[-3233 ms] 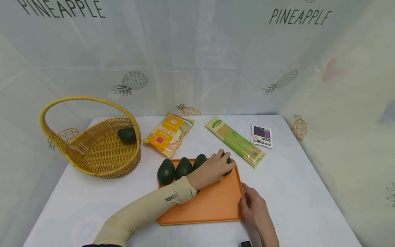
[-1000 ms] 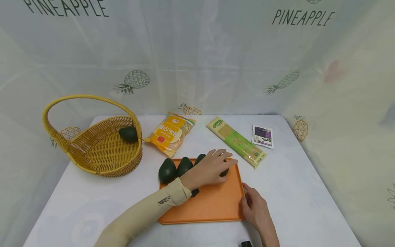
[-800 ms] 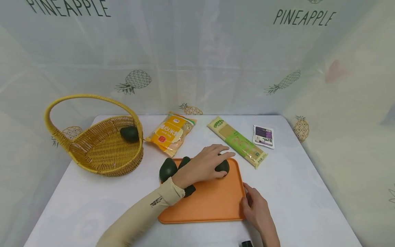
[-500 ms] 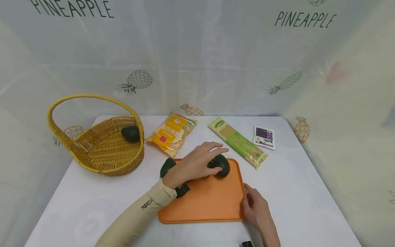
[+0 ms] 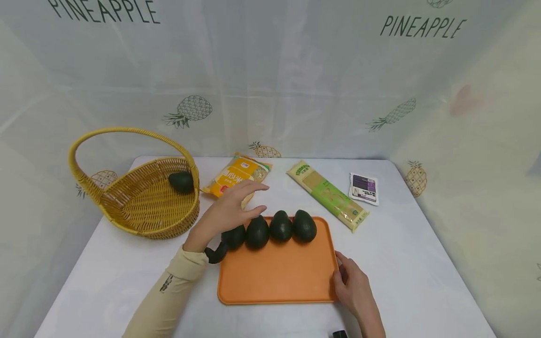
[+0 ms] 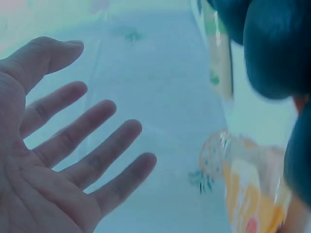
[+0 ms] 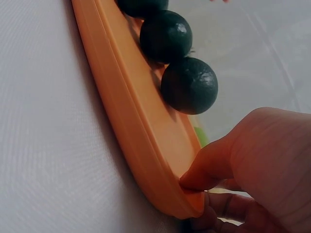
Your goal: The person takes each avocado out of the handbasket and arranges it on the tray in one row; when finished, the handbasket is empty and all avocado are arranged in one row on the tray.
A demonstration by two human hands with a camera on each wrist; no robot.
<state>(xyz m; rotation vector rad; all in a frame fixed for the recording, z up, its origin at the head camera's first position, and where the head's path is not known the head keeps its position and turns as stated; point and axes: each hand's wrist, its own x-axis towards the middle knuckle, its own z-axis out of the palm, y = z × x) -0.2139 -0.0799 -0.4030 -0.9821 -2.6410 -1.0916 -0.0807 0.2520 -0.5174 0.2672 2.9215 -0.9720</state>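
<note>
Several dark green avocados (image 5: 304, 226) stand in a row along the far side of an orange tray (image 5: 276, 281). Over the tray's far left corner, my left hand (image 5: 228, 209) hovers with fingers extended and nothing in them; the left wrist view shows its bare palm and spread fingers (image 6: 121, 182). It partly covers the leftmost avocado (image 5: 234, 237) and a yellow bag of grain-like food (image 5: 241, 171). My right hand (image 5: 354, 286) pinches the tray's right rim, its thumb inside the wall in the right wrist view. A further avocado (image 5: 181, 182) lies in the wicker basket (image 5: 145, 232).
Behind the tray lies a long green-and-tan packet (image 5: 329, 195), with a small white and purple sachet (image 5: 364, 188) to its right. The basket's tall handle (image 5: 131, 130) arches up at the left. A pineapple-print curtain (image 5: 296, 94) hangs behind the white table (image 5: 405, 281).
My left hand has let go of the rightmost avocado and moved left along the row to the tray's far left corner. My right hand still holds the tray's rim.
</note>
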